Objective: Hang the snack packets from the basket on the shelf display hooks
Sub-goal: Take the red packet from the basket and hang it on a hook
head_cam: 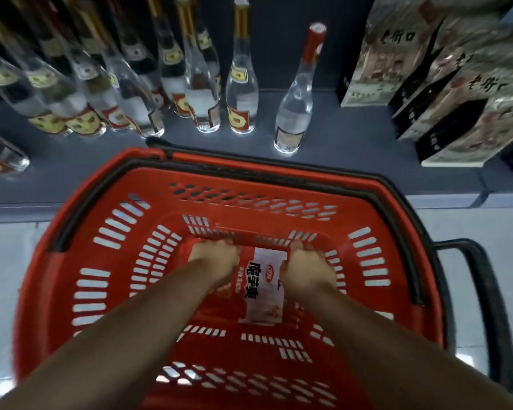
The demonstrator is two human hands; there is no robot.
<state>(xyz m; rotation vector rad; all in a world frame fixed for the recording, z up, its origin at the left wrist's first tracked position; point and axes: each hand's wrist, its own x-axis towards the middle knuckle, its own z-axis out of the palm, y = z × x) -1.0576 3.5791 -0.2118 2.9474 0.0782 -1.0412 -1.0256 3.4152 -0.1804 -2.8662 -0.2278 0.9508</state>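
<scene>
A red plastic basket (107,232) with black handles stands on the pale floor below me. Both my arms reach down into it. At its bottom lies a red and white snack packet (262,288) with large black characters. My left hand (214,258) grips the packet's left side, fingers curled over its far edge. My right hand (307,269) grips its right side the same way. The packet's outer edges are hidden under my hands. No display hooks are in view.
A dark grey low shelf (353,149) runs behind the basket. Several clear glass bottles (240,93) stand on it at left and centre, one with a red cap (295,113). Printed black-and-cream boxes (444,113) crowd the right. A black basket handle (486,291) juts out at right.
</scene>
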